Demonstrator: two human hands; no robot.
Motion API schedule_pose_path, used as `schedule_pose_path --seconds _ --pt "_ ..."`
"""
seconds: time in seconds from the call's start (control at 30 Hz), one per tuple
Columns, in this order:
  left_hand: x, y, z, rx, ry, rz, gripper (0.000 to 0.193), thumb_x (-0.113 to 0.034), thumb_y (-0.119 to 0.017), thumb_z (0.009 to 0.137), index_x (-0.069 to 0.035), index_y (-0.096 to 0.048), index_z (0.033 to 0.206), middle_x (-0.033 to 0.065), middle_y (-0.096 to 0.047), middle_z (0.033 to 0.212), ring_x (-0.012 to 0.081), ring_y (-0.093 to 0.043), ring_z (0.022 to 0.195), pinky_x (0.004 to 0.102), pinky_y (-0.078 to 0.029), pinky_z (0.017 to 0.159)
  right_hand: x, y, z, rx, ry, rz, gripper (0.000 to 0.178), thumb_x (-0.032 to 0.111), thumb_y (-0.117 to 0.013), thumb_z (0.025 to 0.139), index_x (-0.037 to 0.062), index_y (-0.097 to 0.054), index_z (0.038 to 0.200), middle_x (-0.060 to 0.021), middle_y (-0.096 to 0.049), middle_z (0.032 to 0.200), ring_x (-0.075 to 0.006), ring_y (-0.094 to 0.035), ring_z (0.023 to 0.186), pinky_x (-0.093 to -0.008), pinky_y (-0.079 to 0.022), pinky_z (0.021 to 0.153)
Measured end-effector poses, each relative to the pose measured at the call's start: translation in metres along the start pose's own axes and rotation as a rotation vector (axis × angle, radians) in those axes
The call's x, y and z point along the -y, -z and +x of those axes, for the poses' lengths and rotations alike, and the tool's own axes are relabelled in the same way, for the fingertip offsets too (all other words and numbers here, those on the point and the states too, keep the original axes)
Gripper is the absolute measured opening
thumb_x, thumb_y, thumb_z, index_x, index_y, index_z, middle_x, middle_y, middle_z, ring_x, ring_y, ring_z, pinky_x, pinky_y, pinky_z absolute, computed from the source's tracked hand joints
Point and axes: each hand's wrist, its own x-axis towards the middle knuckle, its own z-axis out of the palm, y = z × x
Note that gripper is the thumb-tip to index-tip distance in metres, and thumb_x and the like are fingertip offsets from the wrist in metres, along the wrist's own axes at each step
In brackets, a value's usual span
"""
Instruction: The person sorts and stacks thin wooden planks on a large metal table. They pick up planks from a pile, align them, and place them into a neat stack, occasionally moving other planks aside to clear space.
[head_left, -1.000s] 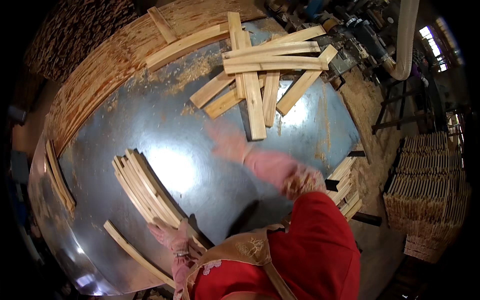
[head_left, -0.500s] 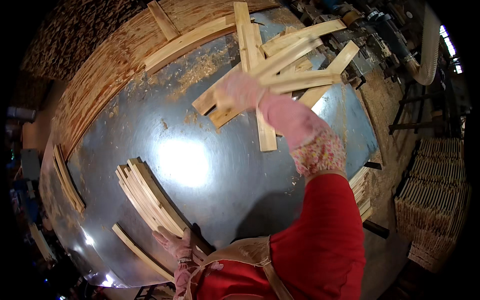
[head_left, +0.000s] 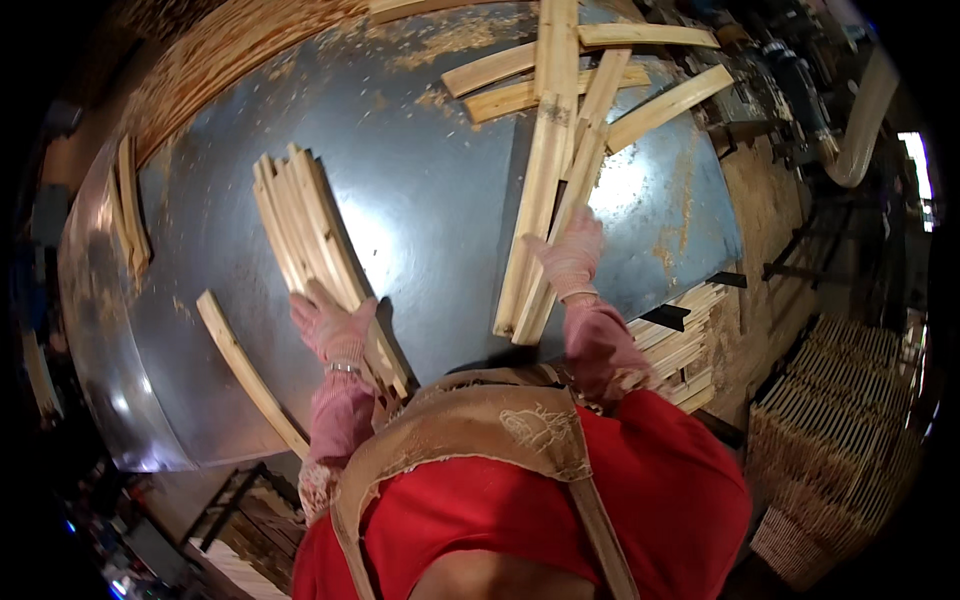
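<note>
**Head view: gloved hands gathering wooden slats on a steel table**

Head camera, looking down, showed a person in a red top and tan apron standing at a shiny metal table (head_left: 440,210) dusted with sawdust. Both hands wore pink gloves.

The right hand (head_left: 572,258) lay flat, fingers spread, on two long pale slats (head_left: 545,200) that ran from near the apron toward the far edge of the table. It pressed down on them rather than closing around them. Their far ends reached into a loose heap of crossed slats (head_left: 590,80) at the back of the table.

The left hand (head_left: 330,325) rested on the near end of a neat bundle of thin slats (head_left: 300,225), fingers loosely curled over it; whether it truly gripped could not be told. A single curved slat (head_left: 240,365) lay apart, to the left of that bundle.

More stacked slats (head_left: 680,345) sat just off the table's right edge.

As a judgement, doing this well called for drawing the two long slats straight along their length, so their far ends did not drag the crossed heap askew, while the left hand held the bundle square so new pieces could sit flush against it.
</note>
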Motion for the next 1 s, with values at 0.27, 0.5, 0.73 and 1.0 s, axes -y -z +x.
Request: schedule_pose_path --seconds 0.27,0.5,0.73,1.0 --pt "0.013 0.042 0.006 0.217 0.025 -0.258 0.122 -0.046 -0.087 0.076 -0.02 -0.019 0.173 0.0175 -0.012 0.18 0.0444 -0.024 0.162 0.0503 -0.043 0.124 0.058 0.002 -0.03 0.218 -0.41 0.25 0.128 0.062 -0.089 0.076 0.0029 -0.023 0.168 -0.0284 -0.036 0.168 -0.0504 -0.043 0.15 -0.0571 -0.036 0.126" --pt "0.147 -0.02 0.052 0.453 -0.177 -1.867 0.104 -0.009 -0.073 0.079 -0.005 -0.025 0.17 0.0207 -0.054 0.154 0.0355 -0.067 0.127 0.0498 -0.059 0.106 0.021 -0.037 -0.013 0.105 -0.46 0.655 0.106 0.039 -0.088 0.08 0.0019 -0.032 0.161 -0.03 -0.064 0.142 -0.0454 -0.063 0.132 -0.0541 -0.05 0.109" --pt "0.155 -0.004 0.008 0.902 -0.229 -2.809 0.081 -0.039 -0.085 0.086 -0.005 -0.054 0.153 0.0187 -0.07 0.137 0.0355 -0.075 0.113 0.0547 -0.068 0.092 0.117 0.003 -0.036 0.165 -0.481 0.238 0.104 0.039 -0.085 0.082 0.0073 -0.026 0.161 -0.0325 -0.055 0.15 -0.0516 -0.062 0.131 -0.0554 -0.051 0.112" --pt "0.144 -0.025 0.013 0.905 -0.609 -3.055 0.078 -0.043 -0.078 0.096 -0.003 -0.05 0.156 0.0238 -0.068 0.14 0.036 -0.074 0.121 0.0541 -0.068 0.094 0.137 -0.018 -0.048 0.279 -0.263 0.775 0.12 0.031 -0.085 0.081 -0.0048 -0.014 0.171 -0.0309 -0.054 0.155 -0.0402 -0.059 0.14 -0.0369 -0.04 0.121"
